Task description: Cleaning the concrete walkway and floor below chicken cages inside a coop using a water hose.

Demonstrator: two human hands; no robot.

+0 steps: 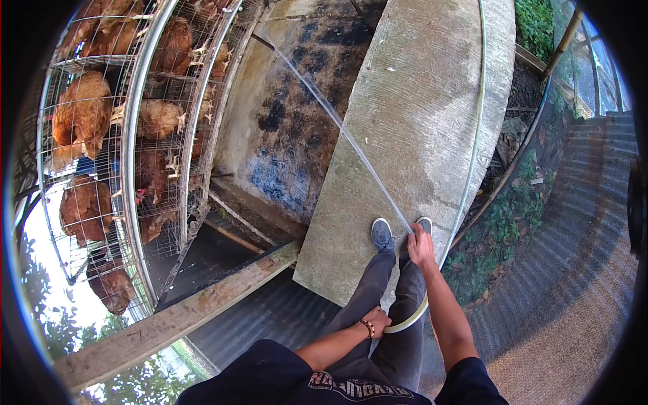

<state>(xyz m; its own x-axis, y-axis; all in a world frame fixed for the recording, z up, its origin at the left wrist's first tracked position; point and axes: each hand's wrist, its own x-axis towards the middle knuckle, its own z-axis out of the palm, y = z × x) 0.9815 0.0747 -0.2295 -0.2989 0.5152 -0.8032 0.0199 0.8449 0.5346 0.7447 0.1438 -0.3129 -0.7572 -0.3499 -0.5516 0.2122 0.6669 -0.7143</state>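
My right hand is closed around the spraying end of a pale hose, just above my right shoe. A narrow water jet shoots from it toward the upper left, over the concrete walkway and onto the dark-stained floor beside the cages. At my lap, my left hand grips the hose where it bends back; a beaded bracelet circles that wrist. From this bend the hose runs up along the right side of the walkway. My right fingers hide the hose's tip.
Wire cages with several brown hens stand in tiers at left. A wooden beam crosses the lower left. Corrugated sheeting and low plants lie beyond the walkway's right edge. My shoes stand on the concrete.
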